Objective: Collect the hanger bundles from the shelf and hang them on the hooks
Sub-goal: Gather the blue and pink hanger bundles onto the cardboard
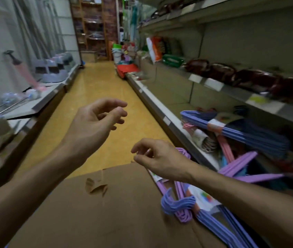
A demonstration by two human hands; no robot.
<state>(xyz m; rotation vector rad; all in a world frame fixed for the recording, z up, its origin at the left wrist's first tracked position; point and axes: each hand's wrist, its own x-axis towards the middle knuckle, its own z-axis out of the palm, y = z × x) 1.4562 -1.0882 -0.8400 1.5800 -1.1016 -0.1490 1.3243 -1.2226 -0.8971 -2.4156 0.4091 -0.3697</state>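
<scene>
Several bundles of plastic hangers lie on the low shelf (187, 129) at my right: a blue bundle (246, 133) with a paper band, pink hangers (225, 147) beneath it and purple hangers (238, 165). More blue and purple hangers (179, 204) lie in front of me beside a cardboard flap (106, 212). My left hand (95, 122) hovers over the aisle, fingers loosely curled and holding nothing. My right hand (158, 158) hangs just above the cardboard's far edge, near the purple hangers, fingers loosely curled and holding nothing. No hooks are plainly visible.
A narrow aisle with a yellow floor (97, 90) runs ahead. Right shelves carry dark red packages (240, 76) and price tags. The left shelving (40, 102) holds grey-blue plastic goods and metal rods. Goods are piled at the aisle's far end (124, 58).
</scene>
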